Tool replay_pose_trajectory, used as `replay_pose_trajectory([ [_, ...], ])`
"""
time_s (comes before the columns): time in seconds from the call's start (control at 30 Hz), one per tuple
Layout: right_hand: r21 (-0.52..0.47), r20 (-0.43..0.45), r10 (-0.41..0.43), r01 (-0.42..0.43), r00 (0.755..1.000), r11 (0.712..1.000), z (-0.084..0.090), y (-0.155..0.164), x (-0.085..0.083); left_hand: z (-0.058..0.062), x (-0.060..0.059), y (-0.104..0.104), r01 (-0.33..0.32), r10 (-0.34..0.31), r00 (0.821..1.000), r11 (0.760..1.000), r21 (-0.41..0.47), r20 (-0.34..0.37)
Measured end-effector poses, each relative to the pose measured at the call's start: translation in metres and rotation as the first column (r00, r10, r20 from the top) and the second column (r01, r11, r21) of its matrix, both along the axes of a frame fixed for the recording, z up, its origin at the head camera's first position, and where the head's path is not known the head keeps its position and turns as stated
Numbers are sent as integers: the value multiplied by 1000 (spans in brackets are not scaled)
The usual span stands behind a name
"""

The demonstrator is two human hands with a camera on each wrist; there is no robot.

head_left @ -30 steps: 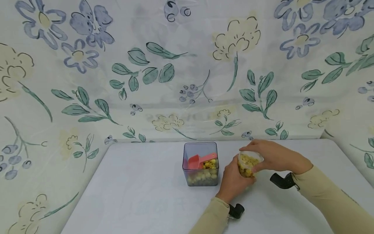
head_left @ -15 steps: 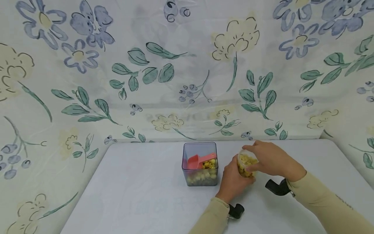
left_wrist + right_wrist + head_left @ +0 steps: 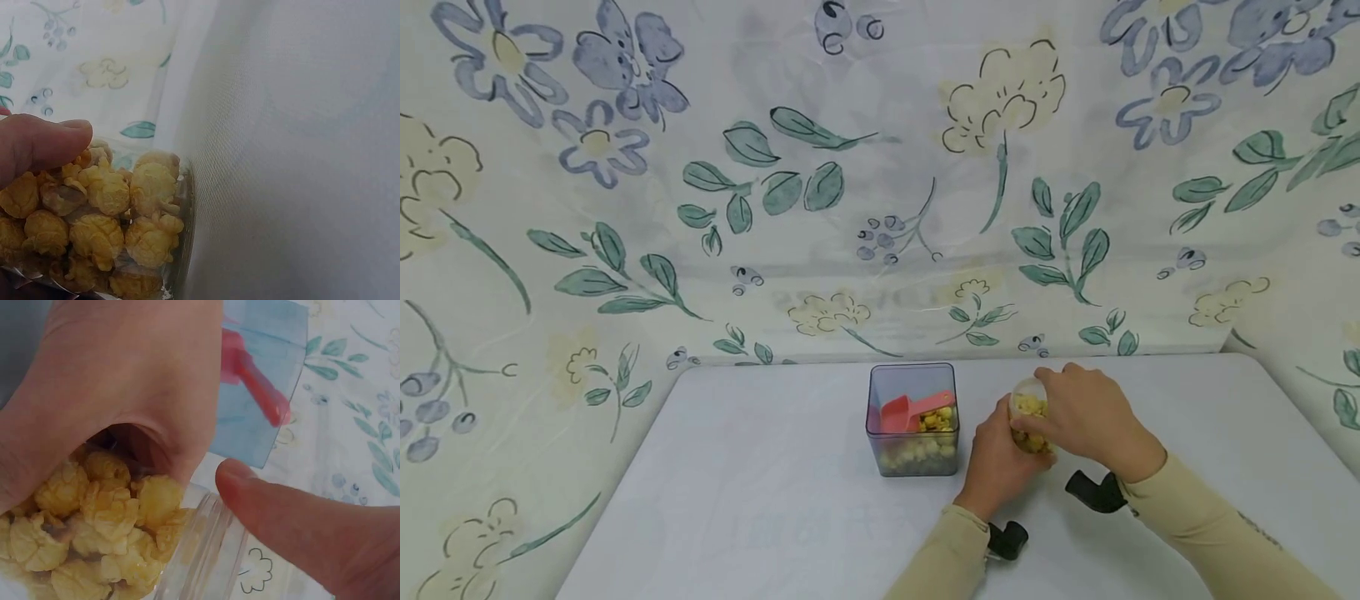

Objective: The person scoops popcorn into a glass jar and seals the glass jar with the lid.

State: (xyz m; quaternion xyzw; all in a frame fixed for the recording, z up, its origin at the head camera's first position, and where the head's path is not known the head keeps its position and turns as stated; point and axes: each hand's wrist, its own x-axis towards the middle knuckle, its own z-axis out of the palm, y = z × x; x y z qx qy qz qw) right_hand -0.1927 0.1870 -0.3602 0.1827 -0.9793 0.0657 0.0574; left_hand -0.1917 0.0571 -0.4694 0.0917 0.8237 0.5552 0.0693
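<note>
1. Right of centre on the white surface [image 3: 775,500], both hands are wrapped around a small clear jar [image 3: 1028,414] packed with yellow popcorn.
2. The left hand [image 3: 996,462] comes up from below and cups the jar's side and bottom, fingers curled round it. Its wrist view shows a thumb [image 3: 37,147] pressed against the clear wall with popcorn [image 3: 119,212] right behind it.
3. The right hand [image 3: 1086,417] sits on top from the right side, fingers curled over the jar's upper end. From the right wrist view you can see the ribbed rim of the jar [image 3: 206,550] tilted over, a thumb [image 3: 294,525] lying just beside it, and popcorn filling it nearly to the mouth.
4. Can't tell whether there's a lid on it, the hand covers that part.
5. Just to the left of the hands stands a square clear container [image 3: 913,419], upright, also partly filled with popcorn, with a pink scoop [image 3: 913,408] lying inside it, handle pointing right. It's close to the left hand but not touching, as far as I can tell.
6. Both forearms are in beige sleeves [image 3: 1217,533], each with a black wrist mount [image 3: 1093,492] strapped on.
7. Behind and around the surface hangs a floral cloth [image 3: 775,167] with blue and cream flowers and green leaves.
</note>
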Motion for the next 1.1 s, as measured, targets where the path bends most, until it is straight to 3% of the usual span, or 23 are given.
replay_pose_trajectory([
  [0.17,9,-9,-20,21,1000,1000,0,-1,0,0,-1,-1,8,-8,1000,1000,4,-8],
  [0.3,0,31,-40,40,999,999,0,0,-2,0,-1,-1,6,-6,1000,1000,5,-2],
  [0.5,-85,117,-75,86,990,993,-3,6,-4,0,-1,-1,14,-14,1000,1000,27,8],
  [0.73,-174,179,-57,89,982,981,1,19,-4,-1,-2,-2,18,-16,999,999,42,-41],
  [0.83,-254,213,10,46,977,966,2,28,-7,-1,-3,-2,8,-7,999,999,36,-42],
  [0.97,-399,235,175,-69,956,915,-4,41,-15,0,-2,-2,0,1,999,999,33,-34],
  [1.1,-463,234,279,-145,931,874,-12,51,-20,0,-2,-2,3,-2,1000,999,36,-26],
])
